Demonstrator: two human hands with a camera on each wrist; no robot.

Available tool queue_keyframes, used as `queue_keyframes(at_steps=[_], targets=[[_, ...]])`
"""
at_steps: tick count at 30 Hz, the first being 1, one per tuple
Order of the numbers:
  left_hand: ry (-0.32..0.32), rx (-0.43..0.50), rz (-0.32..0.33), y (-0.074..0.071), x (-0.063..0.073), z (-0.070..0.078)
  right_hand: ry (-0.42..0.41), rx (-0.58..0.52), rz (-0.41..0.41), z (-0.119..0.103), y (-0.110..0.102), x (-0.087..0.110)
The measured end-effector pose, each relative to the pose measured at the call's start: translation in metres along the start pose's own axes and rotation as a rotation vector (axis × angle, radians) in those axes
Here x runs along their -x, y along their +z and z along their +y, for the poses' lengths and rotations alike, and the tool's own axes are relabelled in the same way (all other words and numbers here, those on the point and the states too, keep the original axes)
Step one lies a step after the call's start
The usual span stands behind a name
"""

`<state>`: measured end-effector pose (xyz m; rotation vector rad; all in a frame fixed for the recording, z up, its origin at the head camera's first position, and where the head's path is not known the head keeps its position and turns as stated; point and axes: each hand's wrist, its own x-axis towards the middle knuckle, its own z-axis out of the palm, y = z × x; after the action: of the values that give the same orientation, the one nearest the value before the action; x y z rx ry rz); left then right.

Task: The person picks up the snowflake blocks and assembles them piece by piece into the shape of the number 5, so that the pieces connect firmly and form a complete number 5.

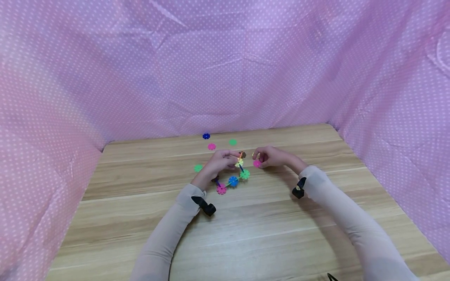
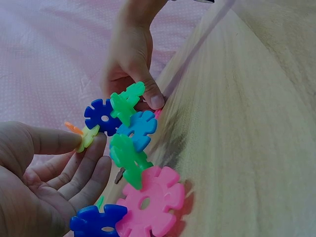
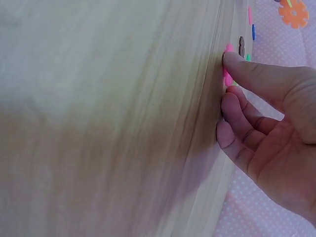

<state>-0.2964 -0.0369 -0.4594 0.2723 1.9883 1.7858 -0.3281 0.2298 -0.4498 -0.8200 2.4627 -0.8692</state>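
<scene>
My left hand (image 1: 219,162) pinches a yellow notched snowflake disc (image 2: 88,138) between thumb and fingers. That disc belongs to a linked chain, which includes an orange disc (image 2: 74,128), dark blue disc (image 2: 97,112), green disc (image 2: 129,157), light blue disc (image 2: 140,129) and pink disc (image 2: 160,195). Part of the chain is hidden behind the left hand in the head view. To the right, my right hand (image 1: 273,157) has its thumb and curled fingers at a loose pink disc (image 3: 228,74) on the table, gripping its edges.
Loose discs lie on the wooden table (image 1: 246,242): a blue one (image 1: 206,136), a pink one (image 1: 211,146), and green ones (image 1: 233,142) farther back. Another green disc (image 1: 198,168) is left of the left hand. Beside the right fingers is a yellow disc (image 1: 254,155). Pink dotted cloth (image 1: 225,78) surrounds the table.
</scene>
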Motion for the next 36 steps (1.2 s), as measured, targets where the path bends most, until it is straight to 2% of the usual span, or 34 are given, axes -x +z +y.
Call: queue_keyframes(at_steps=[7, 11, 15, 18, 25, 32, 36], targets=[[0.003, -0.001, 0.003, 0.0, 0.0, 0.0, -0.01, 0.022, 0.001, -0.001, 0.0, -0.001], [0.0, 0.003, 0.005, 0.0, 0.0, 0.001, 0.009, 0.03, -0.026, -0.002, -0.002, -0.002], [-0.003, 0.003, 0.006, 0.0, 0.0, 0.001, 0.04, 0.002, -0.051, -0.003, -0.002, -0.001], [-0.015, -0.002, 0.014, 0.0, 0.001, 0.001, 0.033, -0.041, -0.039, -0.004, 0.0, 0.0], [-0.031, 0.0, 0.02, 0.0, 0.002, 0.002, 0.036, -0.132, 0.086, -0.002, 0.008, 0.002], [-0.072, 0.002, 0.038, 0.001, 0.002, 0.003, 0.146, -0.259, 0.256, -0.008, 0.008, 0.008], [-0.06, -0.01, 0.017, 0.001, 0.003, 0.003, 0.134, -0.344, 0.32, -0.016, 0.005, 0.01]])
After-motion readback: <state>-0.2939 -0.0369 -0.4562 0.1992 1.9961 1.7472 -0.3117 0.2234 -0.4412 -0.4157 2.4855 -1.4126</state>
